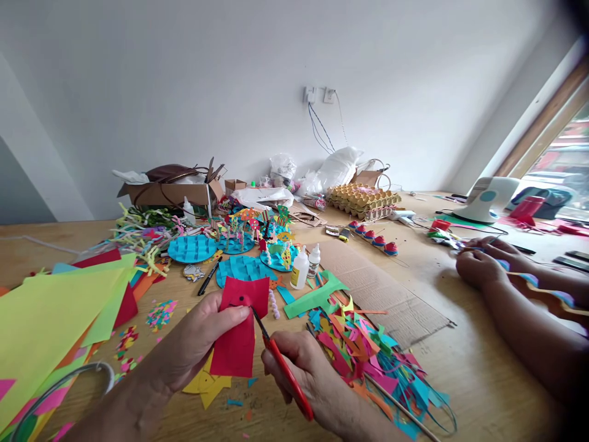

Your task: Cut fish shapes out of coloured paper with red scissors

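My left hand (197, 341) pinches a piece of red paper (238, 328) by its left edge and holds it up over the wooden table (460, 362). My right hand (299, 365) is closed round red-handled scissors (281, 362), whose blades point up into the paper's middle. Just past my right hand lies a heap of coloured paper scraps (363, 350). Yellow cut pieces (207, 383) lie under the red paper.
Large coloured sheets (59, 313) are stacked at the left. Blue paper discs (243, 267), glue bottles (300, 270), a black pen (209, 277), a flat cardboard sheet (381, 288), egg trays (363, 197) and a box (170, 190) lie further back. Another person's hands (483, 264) work at the right.
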Demonstrator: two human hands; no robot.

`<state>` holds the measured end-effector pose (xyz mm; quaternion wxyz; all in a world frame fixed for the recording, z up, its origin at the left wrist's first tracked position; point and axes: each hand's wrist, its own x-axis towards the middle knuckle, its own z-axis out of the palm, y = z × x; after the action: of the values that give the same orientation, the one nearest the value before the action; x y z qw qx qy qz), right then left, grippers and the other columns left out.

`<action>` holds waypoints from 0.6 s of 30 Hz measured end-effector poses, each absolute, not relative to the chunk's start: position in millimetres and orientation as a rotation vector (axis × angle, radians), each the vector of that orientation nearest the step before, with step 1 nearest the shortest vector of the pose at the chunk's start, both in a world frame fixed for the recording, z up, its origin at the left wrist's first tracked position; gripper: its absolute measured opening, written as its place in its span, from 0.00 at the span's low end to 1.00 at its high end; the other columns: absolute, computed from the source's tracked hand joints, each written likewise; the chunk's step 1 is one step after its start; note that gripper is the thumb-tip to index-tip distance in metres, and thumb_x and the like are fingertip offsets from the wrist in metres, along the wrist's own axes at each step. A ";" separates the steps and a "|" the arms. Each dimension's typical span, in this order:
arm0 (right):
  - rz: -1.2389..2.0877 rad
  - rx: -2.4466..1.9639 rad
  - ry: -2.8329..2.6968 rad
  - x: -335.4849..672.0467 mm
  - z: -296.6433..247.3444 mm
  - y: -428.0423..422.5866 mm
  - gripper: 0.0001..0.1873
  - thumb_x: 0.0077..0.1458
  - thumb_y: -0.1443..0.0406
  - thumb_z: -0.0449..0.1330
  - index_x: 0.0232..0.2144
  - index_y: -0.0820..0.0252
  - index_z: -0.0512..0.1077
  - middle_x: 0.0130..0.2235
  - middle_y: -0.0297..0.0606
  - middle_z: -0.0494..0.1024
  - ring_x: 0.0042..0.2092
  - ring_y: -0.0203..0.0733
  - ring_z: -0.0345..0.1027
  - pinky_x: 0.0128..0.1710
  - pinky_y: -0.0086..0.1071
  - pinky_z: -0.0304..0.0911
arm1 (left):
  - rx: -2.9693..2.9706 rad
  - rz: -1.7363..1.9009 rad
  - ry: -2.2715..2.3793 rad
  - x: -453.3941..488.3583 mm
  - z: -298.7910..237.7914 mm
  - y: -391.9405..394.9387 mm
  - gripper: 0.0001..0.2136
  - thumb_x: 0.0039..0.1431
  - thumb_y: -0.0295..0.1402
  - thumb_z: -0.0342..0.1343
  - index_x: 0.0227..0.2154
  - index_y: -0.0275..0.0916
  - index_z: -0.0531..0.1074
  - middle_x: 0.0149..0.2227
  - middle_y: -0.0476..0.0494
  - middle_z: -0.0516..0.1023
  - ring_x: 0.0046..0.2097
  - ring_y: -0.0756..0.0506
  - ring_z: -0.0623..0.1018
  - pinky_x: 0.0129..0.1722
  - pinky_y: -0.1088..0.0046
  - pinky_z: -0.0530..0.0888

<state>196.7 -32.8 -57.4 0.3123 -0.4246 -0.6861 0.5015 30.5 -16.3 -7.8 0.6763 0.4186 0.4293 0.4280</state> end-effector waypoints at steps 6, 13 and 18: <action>1.295 -1.104 -1.875 199.0 -54.5 -30.5 0.16 0.53 0.66 0.51 0.16 0.60 0.54 0.16 0.24 0.48 0.19 0.28 0.43 0.17 0.24 0.38 | 1.021 0.844 0.949 21.3 -10.3 -9.8 0.07 0.46 0.35 0.61 0.26 0.37 0.72 0.23 0.51 0.74 0.25 0.51 0.71 0.26 0.79 0.68; 1.261 -1.063 -1.927 199.9 -53.6 -30.2 0.17 0.54 0.66 0.52 0.16 0.60 0.54 0.17 0.24 0.49 0.19 0.27 0.43 0.16 0.23 0.39 | 1.073 0.756 0.926 12.5 -12.7 -5.5 0.09 0.48 0.36 0.60 0.32 0.40 0.74 0.26 0.51 0.75 0.28 0.50 0.73 0.28 0.77 0.69; 1.247 -1.042 -1.942 201.2 -53.6 -30.9 0.17 0.54 0.65 0.52 0.16 0.60 0.54 0.17 0.25 0.49 0.19 0.27 0.43 0.15 0.22 0.39 | 1.059 0.761 0.940 10.8 -14.3 -5.8 0.07 0.47 0.36 0.61 0.29 0.40 0.74 0.24 0.52 0.75 0.28 0.49 0.74 0.27 0.78 0.69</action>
<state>201.2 -30.9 -53.6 0.2998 -0.3926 -0.7316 0.4698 10.8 -5.8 -14.3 0.6939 0.4743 0.4210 0.3409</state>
